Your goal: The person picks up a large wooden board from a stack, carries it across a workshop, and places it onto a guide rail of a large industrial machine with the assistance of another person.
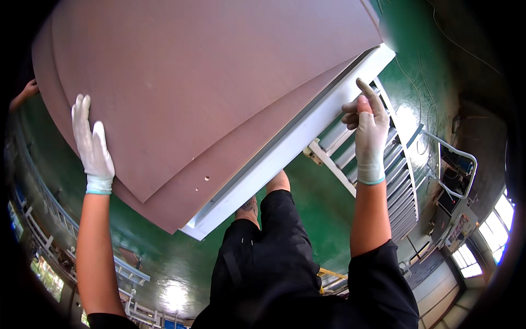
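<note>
A large reddish-brown board (203, 82) lies askew on top of a second brown board (181, 200), which has small holes near its near corner. Beneath them is a white panel (285, 148) with a long straight edge. My left hand (91, 140), in a white glove, rests along the boards' left edge with its fingers stretched out. Over by the white panel's right end, my right hand (370, 126) is gloved too, its thumb tip bare. Its index finger points outward, the other fingers are partly bent, and nothing shows in its grasp.
Another person's bare hand (31, 89) touches the boards' far left edge. A roller conveyor (392, 175) stands to the right, near a metal tube frame (457, 164). Cables (427, 93) trail across the green floor (312, 219). Blue rails (129, 268) run at the lower left.
</note>
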Action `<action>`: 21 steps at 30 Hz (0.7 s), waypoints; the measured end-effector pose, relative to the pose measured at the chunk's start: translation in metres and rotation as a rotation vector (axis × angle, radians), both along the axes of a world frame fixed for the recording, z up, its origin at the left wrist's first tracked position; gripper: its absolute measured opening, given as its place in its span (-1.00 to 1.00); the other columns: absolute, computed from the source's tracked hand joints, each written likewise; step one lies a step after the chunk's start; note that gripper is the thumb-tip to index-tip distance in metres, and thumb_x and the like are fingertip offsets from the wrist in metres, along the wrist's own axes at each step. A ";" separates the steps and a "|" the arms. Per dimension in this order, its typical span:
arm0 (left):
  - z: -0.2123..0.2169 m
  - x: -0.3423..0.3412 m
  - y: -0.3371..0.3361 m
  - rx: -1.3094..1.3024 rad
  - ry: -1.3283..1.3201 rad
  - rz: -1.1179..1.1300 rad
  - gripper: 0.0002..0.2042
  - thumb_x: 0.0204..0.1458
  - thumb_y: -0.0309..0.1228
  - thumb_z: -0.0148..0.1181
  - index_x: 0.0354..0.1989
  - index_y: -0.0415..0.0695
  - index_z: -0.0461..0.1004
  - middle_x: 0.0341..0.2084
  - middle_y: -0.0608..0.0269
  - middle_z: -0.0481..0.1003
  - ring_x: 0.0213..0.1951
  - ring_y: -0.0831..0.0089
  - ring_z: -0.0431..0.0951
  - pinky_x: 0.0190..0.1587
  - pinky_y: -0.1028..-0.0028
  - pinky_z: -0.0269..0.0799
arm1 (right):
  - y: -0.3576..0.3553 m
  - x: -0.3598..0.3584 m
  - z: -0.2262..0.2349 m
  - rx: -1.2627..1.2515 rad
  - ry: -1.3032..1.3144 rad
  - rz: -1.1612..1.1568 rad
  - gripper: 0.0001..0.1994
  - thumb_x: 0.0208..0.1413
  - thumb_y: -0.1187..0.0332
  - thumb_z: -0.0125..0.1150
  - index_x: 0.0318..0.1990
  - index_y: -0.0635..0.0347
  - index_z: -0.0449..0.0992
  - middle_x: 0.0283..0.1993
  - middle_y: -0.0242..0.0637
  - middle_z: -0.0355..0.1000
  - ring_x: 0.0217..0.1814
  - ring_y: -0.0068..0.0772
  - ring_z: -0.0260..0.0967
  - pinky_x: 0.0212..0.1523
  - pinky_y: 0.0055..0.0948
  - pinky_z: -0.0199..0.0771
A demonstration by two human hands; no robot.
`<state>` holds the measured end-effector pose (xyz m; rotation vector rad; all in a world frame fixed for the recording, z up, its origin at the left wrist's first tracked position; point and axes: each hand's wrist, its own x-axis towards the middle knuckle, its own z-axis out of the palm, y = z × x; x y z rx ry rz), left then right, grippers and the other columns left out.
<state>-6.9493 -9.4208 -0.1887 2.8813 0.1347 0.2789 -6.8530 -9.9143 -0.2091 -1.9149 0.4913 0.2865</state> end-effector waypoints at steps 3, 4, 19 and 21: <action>0.000 -0.003 -0.002 -0.045 0.009 0.016 -0.50 0.34 -0.39 -0.14 0.45 -0.17 0.17 0.47 0.11 0.13 0.52 0.18 -0.01 0.53 0.19 -0.15 | -0.002 0.043 -0.006 -0.019 -0.452 -0.009 -0.62 0.40 0.32 0.03 0.29 0.24 0.42 0.04 -0.18 0.55 0.01 -0.46 0.52 -0.02 -0.51 0.53; 0.000 -0.002 -0.004 -0.077 0.014 0.030 -0.50 0.33 -0.40 -0.14 0.45 -0.17 0.17 0.47 0.11 0.13 0.52 0.18 -0.02 0.53 0.19 -0.15 | -0.004 0.058 -0.003 -0.019 -0.495 -0.016 -0.60 0.37 0.34 0.09 0.29 0.29 0.40 0.25 -0.08 0.44 0.24 -0.29 0.43 0.20 -0.39 0.45; -0.004 0.014 0.013 0.098 0.001 -0.026 -0.51 0.38 -0.31 -0.17 0.45 -0.15 0.17 0.47 0.11 0.13 0.51 0.15 0.00 0.52 0.20 -0.15 | 0.049 0.148 -0.005 -0.809 -0.840 0.486 -0.54 0.22 0.27 0.19 0.22 0.30 0.41 0.16 0.13 0.39 0.24 0.13 0.32 0.30 -0.15 0.29; -0.010 0.013 0.021 0.118 -0.016 -0.022 -0.52 0.37 -0.32 -0.14 0.45 -0.10 0.18 0.44 0.10 0.17 0.49 0.10 0.05 0.51 0.20 -0.09 | 0.046 0.154 -0.008 -0.819 -0.823 0.528 -0.53 0.23 0.25 0.19 0.23 0.28 0.41 0.17 0.12 0.39 0.25 0.12 0.33 0.30 -0.15 0.29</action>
